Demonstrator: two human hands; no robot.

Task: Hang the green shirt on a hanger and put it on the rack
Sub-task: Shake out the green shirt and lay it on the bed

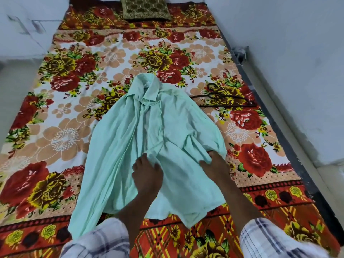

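A pale green shirt (149, 138) lies crumpled on the flowered bedspread, collar pointing away from me and hem toward me. My left hand (147, 174) lies on the shirt's lower middle, fingers curled into a fold of the cloth. My right hand (214, 164) pinches a bunched fold at the shirt's right edge. A dark hanger (223, 98) lies flat on the bed to the right of the collar, apart from the shirt. No rack is in view.
The bed (65, 138) fills most of the view, with a dark patterned pillow (145, 8) at its far end. White walls stand on the left and right, and a dark bed frame edge (279, 123) runs along the right side.
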